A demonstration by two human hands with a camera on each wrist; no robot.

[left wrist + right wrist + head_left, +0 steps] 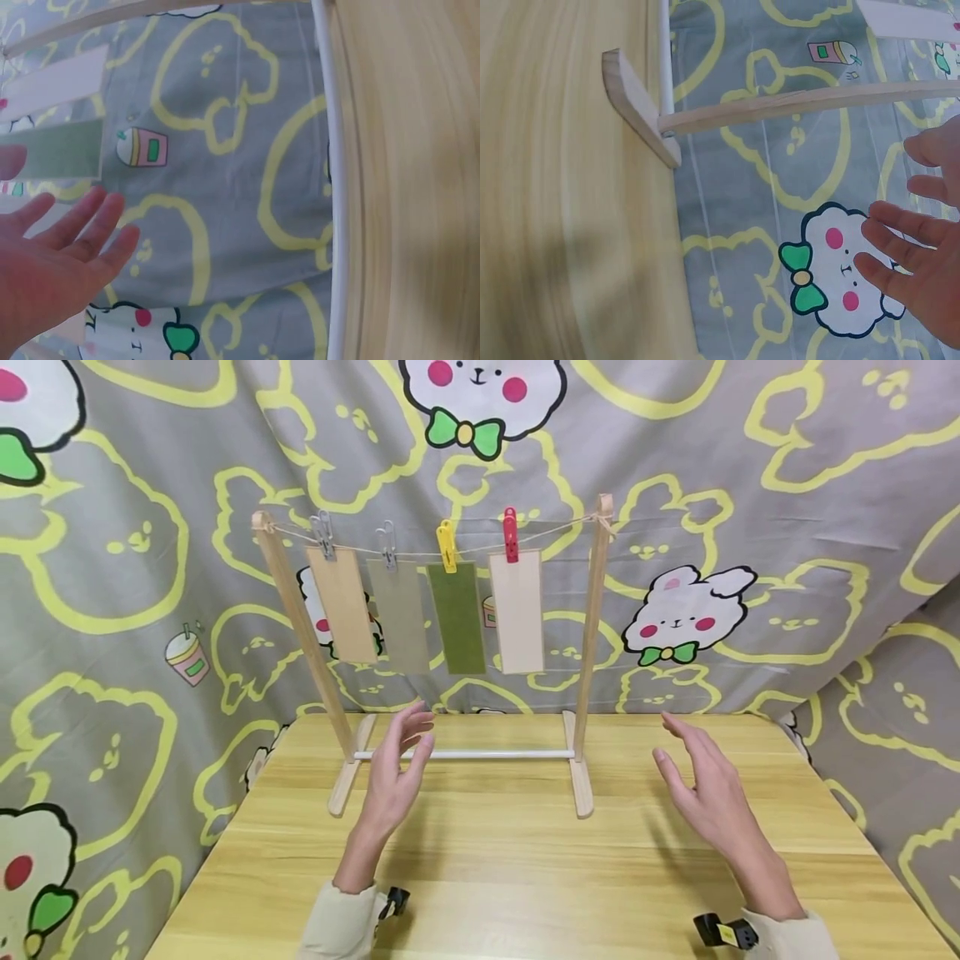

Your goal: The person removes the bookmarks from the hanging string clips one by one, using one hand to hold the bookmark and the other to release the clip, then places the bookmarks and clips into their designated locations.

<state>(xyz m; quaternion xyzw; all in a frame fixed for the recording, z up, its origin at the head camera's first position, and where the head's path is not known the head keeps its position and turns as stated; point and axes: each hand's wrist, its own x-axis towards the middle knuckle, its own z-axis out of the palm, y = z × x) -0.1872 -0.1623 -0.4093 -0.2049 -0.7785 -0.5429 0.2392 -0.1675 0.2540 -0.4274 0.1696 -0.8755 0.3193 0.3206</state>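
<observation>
A small wooden drying rack (590, 635) stands at the back of the table, with a string (558, 530) tied between its two posts. Four cards is told here as several: a tan card (343, 606), a grey-beige card (400, 618), a green card (457, 620) and a cream card (517, 614) hang from it. Two grey clothespins (322, 535), a yellow clothespin (447, 547) and a red clothespin (511, 535) grip them. My left hand (396, 768) is in front of the rack's left side, holding nothing, fingers relaxed. To the right of the rack, my right hand (705, 781) is likewise empty, fingers loosely extended.
A white rod (465, 754) joins the rack's wooden feet (582, 789) low over the wood-grain table (495, 877). Behind and at the sides hangs a grey curtain (675, 468) with yellow outlines and cartoon animals.
</observation>
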